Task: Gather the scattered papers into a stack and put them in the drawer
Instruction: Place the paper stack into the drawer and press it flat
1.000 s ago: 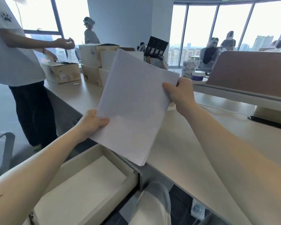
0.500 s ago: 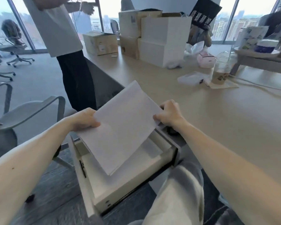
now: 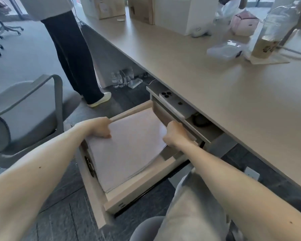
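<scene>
Where left hand, right hand grip, stack hides drawer floor

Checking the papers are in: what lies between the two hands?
Head view: the paper stack fills the gap between the left hand and the right hand, which hold its edges, down in the open drawer.

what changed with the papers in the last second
The papers moved down from above the desk into the open drawer, where they now lie almost flat. The left hand and right hand went down with them and still grip their side edges; nothing was let go. The drawer stayed open.
</scene>
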Demonstrator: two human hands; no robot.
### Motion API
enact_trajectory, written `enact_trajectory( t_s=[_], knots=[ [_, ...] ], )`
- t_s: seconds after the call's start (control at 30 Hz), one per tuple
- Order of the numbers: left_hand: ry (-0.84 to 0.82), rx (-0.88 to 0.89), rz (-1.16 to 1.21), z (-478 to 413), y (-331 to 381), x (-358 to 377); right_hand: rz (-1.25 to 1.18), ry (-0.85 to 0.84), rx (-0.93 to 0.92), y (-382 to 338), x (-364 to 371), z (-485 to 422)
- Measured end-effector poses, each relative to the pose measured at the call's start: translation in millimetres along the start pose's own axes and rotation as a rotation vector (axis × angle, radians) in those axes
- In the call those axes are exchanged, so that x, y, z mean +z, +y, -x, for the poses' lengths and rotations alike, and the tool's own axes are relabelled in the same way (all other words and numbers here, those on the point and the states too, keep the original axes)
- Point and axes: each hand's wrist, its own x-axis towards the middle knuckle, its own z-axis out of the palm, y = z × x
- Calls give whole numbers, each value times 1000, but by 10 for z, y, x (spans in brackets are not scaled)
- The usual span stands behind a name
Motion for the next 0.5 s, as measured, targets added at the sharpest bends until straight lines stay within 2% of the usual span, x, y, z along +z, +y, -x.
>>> enact_trajectory(
  t_s=[0.2,0.33,0.5],
  knots=[
    [81,65,-64,-270,55,304,85,-63,66,188,151,-194],
    [165,16,-171,-304,84,433,117,-69,81,242,182,-284],
    [231,21,-105,-356,118,543,141,-50,87,320,219,-299]
  ],
)
